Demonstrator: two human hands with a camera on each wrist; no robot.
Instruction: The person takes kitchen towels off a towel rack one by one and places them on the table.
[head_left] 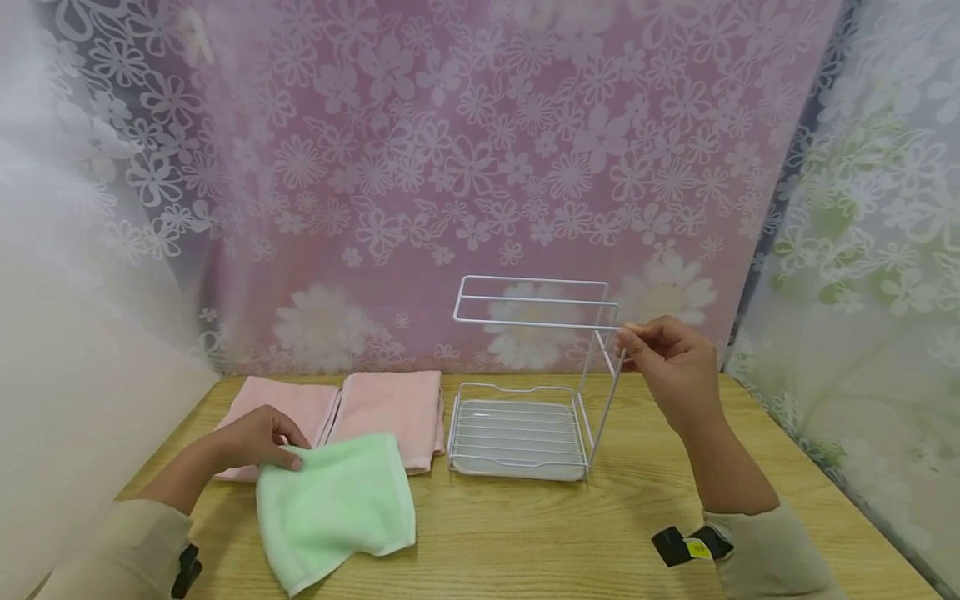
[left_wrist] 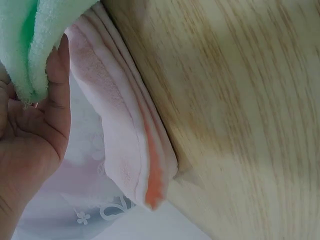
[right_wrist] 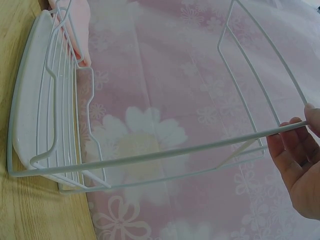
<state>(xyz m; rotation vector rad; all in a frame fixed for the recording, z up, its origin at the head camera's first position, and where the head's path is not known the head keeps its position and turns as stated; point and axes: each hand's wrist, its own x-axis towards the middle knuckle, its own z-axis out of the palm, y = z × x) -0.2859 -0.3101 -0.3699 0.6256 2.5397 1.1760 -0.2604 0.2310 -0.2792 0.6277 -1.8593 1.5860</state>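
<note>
A light green towel (head_left: 341,504) hangs from my left hand (head_left: 258,437), its corner pinched between thumb and fingers. In the left wrist view the green towel (left_wrist: 37,55) bunches between the fingers of my left hand (left_wrist: 37,130). My right hand (head_left: 675,367) grips the upper front corner of a white wire rack (head_left: 536,323). The right wrist view shows the fingers of my right hand (right_wrist: 300,160) curled on the rack's wire (right_wrist: 200,148). The rack stands upright, with a white tray (head_left: 517,471) under its lower grid.
Two folded pink towels, a left one (head_left: 277,400) and a right one (head_left: 390,408), lie side by side left of the rack, the left one partly behind my hand. All stand on a wooden table (head_left: 517,542). A flowered curtain (head_left: 480,167) hangs behind.
</note>
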